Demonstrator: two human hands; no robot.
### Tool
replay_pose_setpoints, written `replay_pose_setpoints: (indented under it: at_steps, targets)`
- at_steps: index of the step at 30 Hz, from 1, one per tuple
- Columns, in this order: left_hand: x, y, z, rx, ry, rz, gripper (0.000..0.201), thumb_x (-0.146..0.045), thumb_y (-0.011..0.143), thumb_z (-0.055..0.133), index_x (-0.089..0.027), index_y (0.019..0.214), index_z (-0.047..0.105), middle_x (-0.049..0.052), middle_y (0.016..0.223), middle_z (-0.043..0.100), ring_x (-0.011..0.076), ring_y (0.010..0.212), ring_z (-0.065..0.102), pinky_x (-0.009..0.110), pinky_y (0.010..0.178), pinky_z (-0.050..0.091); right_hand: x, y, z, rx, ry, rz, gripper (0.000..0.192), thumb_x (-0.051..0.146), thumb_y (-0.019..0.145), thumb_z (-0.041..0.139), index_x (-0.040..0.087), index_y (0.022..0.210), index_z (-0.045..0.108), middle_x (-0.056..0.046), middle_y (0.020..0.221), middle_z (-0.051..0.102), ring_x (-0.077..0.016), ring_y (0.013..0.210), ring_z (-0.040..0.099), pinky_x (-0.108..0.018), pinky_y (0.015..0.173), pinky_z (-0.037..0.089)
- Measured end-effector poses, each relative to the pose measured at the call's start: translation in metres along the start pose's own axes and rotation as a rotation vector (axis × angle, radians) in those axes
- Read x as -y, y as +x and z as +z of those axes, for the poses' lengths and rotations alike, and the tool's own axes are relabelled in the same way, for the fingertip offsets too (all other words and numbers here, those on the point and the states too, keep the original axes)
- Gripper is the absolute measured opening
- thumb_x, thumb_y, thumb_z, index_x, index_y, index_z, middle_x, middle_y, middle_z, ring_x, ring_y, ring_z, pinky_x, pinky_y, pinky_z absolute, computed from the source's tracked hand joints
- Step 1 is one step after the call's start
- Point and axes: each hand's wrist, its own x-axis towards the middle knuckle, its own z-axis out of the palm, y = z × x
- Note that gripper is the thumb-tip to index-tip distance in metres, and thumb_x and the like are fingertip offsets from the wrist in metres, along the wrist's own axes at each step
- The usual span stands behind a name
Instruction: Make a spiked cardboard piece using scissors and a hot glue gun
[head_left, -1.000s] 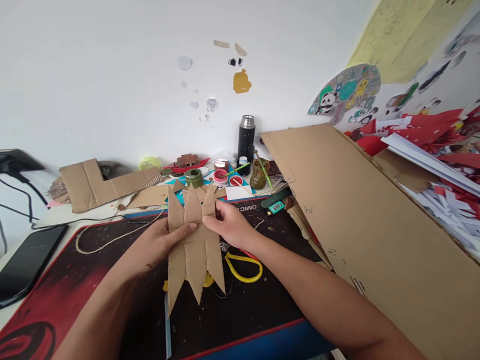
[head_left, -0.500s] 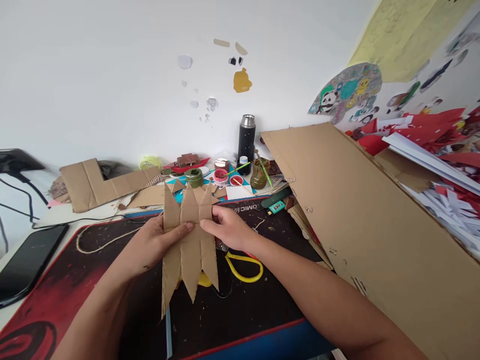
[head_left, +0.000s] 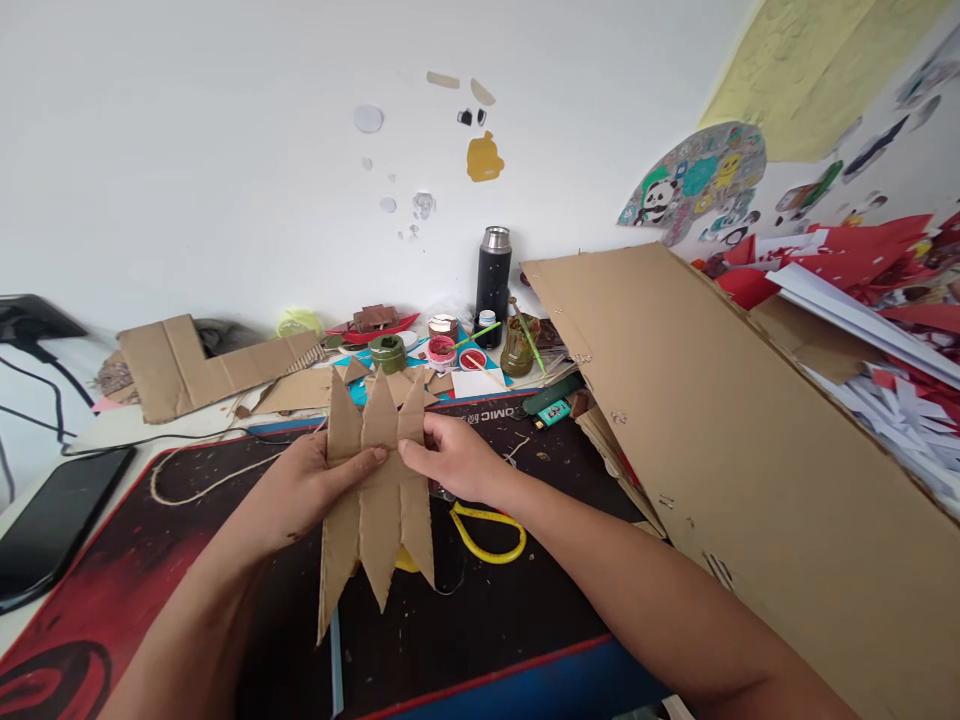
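Observation:
Between my hands is a piece of brown cardboard [head_left: 381, 520] cut into pointed spikes at its top and bottom, with creases running down and across it. My left hand [head_left: 315, 478] grips its left edge, thumb flat on the front near the middle crease. On the right edge, my right hand [head_left: 454, 455] pinches it, thumb in front and fingers hidden behind. Beneath the cardboard lie yellow-handled scissors [head_left: 491, 558] on the dark desk mat [head_left: 517, 620]; their blades are mostly covered.
A large cardboard sheet [head_left: 757, 430] leans along the right side. Paint jars [head_left: 388, 354], a black thermos [head_left: 493, 275] and an L-shaped cardboard piece [head_left: 169, 375] stand at the back. A phone [head_left: 64, 520] lies left; paper scraps [head_left: 885, 400] are heaped far right.
The lower spikes of the cardboard have tilted slightly toward me and to the left. Both hands keep the same hold.

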Motion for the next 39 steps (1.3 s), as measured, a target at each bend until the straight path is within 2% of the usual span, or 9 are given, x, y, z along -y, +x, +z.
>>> replay_pose_setpoints:
  at_steps: [3,8,12,16,23,32,39]
  targets:
    - [0.001,0.001,0.002,-0.028,0.078,0.034,0.054,-0.072,0.065,0.088,-0.024,0.092,0.085,0.011,0.092,0.087,0.0416,0.085,0.083,0.048,0.073,0.07,-0.003,0.001,0.002,-0.036,-0.007,-0.019,0.016,0.03,0.098,0.067,0.019,0.109,0.072,-0.005,0.107,0.079,-0.0221,0.096,0.071,-0.031,0.083,0.055]
    - [0.005,0.006,0.01,-0.157,0.27,0.162,0.055,-0.074,0.069,0.08,-0.026,0.095,0.088,0.009,0.101,0.088,0.0436,0.093,0.083,0.048,0.076,0.068,-0.008,0.004,0.0,-0.112,-0.107,-0.019,0.017,0.028,0.096,0.07,0.02,0.111,0.072,-0.006,0.109,0.08,-0.0246,0.103,0.072,-0.034,0.087,0.057]
    - [0.002,0.007,0.015,-0.153,0.158,0.149,0.059,-0.074,0.069,0.081,-0.023,0.098,0.086,0.011,0.102,0.088,0.0439,0.095,0.083,0.049,0.077,0.069,-0.005,0.005,-0.004,-0.123,-0.085,-0.026,0.016,0.029,0.098,0.067,0.019,0.109,0.072,-0.006,0.109,0.079,-0.0247,0.102,0.072,-0.033,0.085,0.057]
    - [-0.002,0.005,0.014,-0.14,-0.004,0.084,0.062,-0.072,0.062,0.09,-0.022,0.097,0.083,0.013,0.1,0.088,0.0433,0.093,0.084,0.049,0.077,0.07,-0.001,0.005,-0.005,-0.083,0.009,-0.022,0.016,0.032,0.1,0.067,0.019,0.107,0.071,-0.007,0.111,0.079,-0.0261,0.106,0.073,-0.034,0.085,0.059]
    - [0.006,0.008,0.005,-0.142,0.003,0.046,0.061,-0.072,0.064,0.091,-0.023,0.099,0.084,0.013,0.1,0.088,0.0435,0.091,0.084,0.05,0.076,0.071,0.0,0.004,-0.004,-0.05,0.032,0.032,0.012,0.028,0.098,0.068,0.02,0.107,0.069,-0.006,0.108,0.079,-0.0236,0.097,0.074,-0.031,0.079,0.057]
    - [0.002,0.004,0.007,-0.096,-0.058,0.013,0.062,-0.068,0.058,0.095,-0.022,0.097,0.082,0.014,0.096,0.087,0.0415,0.085,0.084,0.047,0.073,0.07,0.001,0.003,-0.001,-0.035,0.042,0.01,0.012,0.026,0.097,0.069,0.02,0.106,0.069,-0.005,0.107,0.079,-0.0245,0.1,0.074,-0.035,0.085,0.059]
    - [0.001,0.005,0.015,-0.262,0.252,0.134,0.052,-0.072,0.067,0.082,-0.025,0.091,0.084,0.011,0.094,0.087,0.0439,0.089,0.083,0.046,0.069,0.068,-0.007,0.006,-0.001,-0.1,-0.048,-0.003,0.018,0.027,0.092,0.075,0.022,0.109,0.071,-0.004,0.105,0.08,-0.0264,0.104,0.073,-0.035,0.086,0.059]
